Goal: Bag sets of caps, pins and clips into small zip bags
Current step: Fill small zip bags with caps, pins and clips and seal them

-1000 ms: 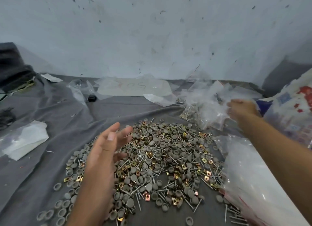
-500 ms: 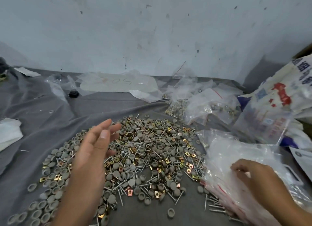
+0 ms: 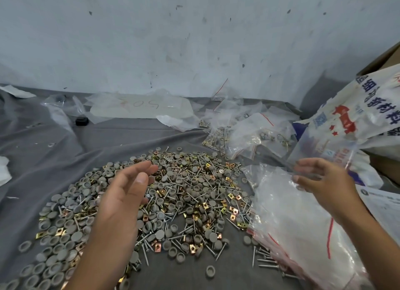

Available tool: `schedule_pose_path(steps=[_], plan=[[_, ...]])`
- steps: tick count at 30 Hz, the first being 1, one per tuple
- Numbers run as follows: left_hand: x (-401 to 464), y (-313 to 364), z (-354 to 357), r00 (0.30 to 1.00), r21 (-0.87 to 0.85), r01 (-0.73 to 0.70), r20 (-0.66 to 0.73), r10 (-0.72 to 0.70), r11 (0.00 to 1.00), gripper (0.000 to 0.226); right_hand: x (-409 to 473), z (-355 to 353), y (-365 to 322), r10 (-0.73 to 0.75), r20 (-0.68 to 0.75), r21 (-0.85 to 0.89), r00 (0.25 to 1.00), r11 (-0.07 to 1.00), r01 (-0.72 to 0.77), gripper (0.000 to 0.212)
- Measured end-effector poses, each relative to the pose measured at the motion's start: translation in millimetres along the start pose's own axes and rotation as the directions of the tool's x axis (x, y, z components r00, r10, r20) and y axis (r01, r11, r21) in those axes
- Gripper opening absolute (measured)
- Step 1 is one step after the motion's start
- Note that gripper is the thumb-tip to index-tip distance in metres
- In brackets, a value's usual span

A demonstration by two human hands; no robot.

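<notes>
A small clear zip bag [image 3: 324,157] is held upright in the right hand [image 3: 320,179], pinched by curled fingers, just above a stack of clear red-striped zip bags [image 3: 303,231]. The left hand [image 3: 127,192], fingers relaxed and spread, hovers over the mixed pile of grey caps, silver pins and brass clips [image 3: 184,194], spread across grey cloth [image 3: 112,138] before a scuffed white wall [image 3: 194,40].

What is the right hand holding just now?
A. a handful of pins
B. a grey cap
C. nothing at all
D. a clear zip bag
D: the right hand pinches a clear zip bag, lifted above the stack of empty bags, while the left hand hovers open over the pile of caps, pins and clips.
</notes>
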State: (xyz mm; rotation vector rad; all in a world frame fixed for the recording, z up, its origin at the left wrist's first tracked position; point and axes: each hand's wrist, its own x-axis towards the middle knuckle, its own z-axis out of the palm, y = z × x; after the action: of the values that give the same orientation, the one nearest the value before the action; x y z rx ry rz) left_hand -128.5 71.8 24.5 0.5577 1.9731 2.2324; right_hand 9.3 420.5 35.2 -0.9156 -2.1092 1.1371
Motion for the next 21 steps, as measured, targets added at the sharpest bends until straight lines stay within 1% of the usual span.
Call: schedule_pose_path(steps=[2,5,6,7,8,9,10,11,12,13,14,15,16,17,18,19,20,21], plan=[[0.0,0.1,0.0,1.000,0.002,-0.005,-0.012,0.005,1.000,0.027,2.2,5.5,-5.9,0.049,-0.023,0.059,0.999,0.997,-0.048,0.036],[-0.7,0.1,1.2,1.000,0.044,-0.013,-0.003,0.013,0.999,0.026,1.0,7.0,-26.6,0.069,-0.054,0.249,0.996,0.967,-0.053,0.039],[-1.9,0.5,2.0,1.000,0.066,-0.011,0.003,0.011,0.998,0.025,0.0,7.3,-38.2,0.064,-0.044,0.316,0.997,0.948,-0.047,0.040],[-3.4,0.7,3.4,1.000,0.089,-0.007,0.020,0.006,0.996,0.026,-2.3,8.4,-51.4,0.055,-0.005,0.381,0.998,0.923,-0.049,0.042],[-4.8,0.4,5.2,0.999,0.114,-0.003,0.045,-0.003,0.994,0.027,-4.6,11.5,-66.1,0.030,0.067,0.437,0.997,0.898,-0.056,0.043],[-5.5,-0.1,7.1,0.997,0.125,0.002,0.076,-0.012,0.992,0.030,-8.1,17.0,-80.8,-0.010,0.163,0.482,0.987,0.873,-0.071,0.044],[-6.3,0.6,9.7,0.993,0.128,0.016,0.110,-0.030,0.992,0.039,-12.8,25.9,-94.6,-0.048,0.269,0.514,0.962,0.852,-0.101,0.043],[-7.2,1.3,12.2,0.987,0.093,0.049,0.148,-0.063,0.994,0.055,-19.1,37.8,-107.2,-0.079,0.368,0.536,0.926,0.832,-0.142,0.043],[-8.2,1.0,13.8,0.976,0.000,0.130,0.178,-0.128,0.992,0.076,-26.5,52.3,-116.9,-0.106,0.450,0.557,0.887,0.810,-0.186,0.042],[-8.4,0.7,14.8,0.949,-0.152,0.254,0.231,-0.216,0.955,0.093,-35.1,68.6,-122.6,-0.127,0.511,0.587,0.850,0.774,-0.237,0.041],[-6.9,-0.3,13.7,0.910,-0.294,0.372,0.305,-0.282,0.880,0.099,-44.6,85.1,-125.9,-0.140,0.557,0.622,0.819,0.724,-0.299,0.040],[-5.1,1.1,12.8,0.873,-0.391,0.457,0.369,-0.319,0.799,0.098,-53.4,100.3,-127.6,-0.141,0.593,0.647,0.793,0.669,-0.365,0.041],[-3.9,1.0,9.7,0.854,-0.428,0.500,0.389,-0.345,0.753,0.093,-59.9,113.2,-127.9,-0.134,0.620,0.665,0.773,0.612,-0.427,0.042],[-2.8,0.7,7.2,0.861,-0.455,0.500,0.352,-0.367,0.737,0.085,-64.5,123.6,-125.6,-0.118,0.639,0.679,0.760,0.550,-0.486,0.043],[-0.8,-0.2,3.3,0.889,-0.479,0.458,0.254,-0.382,0.748,0.072,-66.7,131.4,-122.6,-0.091,0.659,0.683,0.746,0.487,-0.544,0.045],[2.5,-1.7,-1.8,0.910,-0.502,0.403,0.127,-0.395,0.765,0.056,-68.4,136.5,-118.4,-0.062,0.686,0.671,0.725,0.438,-0.598,0.047],[5.3,-2.3,-8.2,0.920,-0.532,0.342,0.022,-0.391,0.775,0.042,-69.9,140.4,-112.3,-0.036,0.718,0.643,0.695,0.417,-0.643,0.051],[7.6,-0.6,-14.7,0.920,-0.572,0.289,-0.056,-0.388,0.768,0.032,-72.0,143.6,-104.6,-0.020,0.753,0.600,0.657,0.430,-0.675,0.057]])
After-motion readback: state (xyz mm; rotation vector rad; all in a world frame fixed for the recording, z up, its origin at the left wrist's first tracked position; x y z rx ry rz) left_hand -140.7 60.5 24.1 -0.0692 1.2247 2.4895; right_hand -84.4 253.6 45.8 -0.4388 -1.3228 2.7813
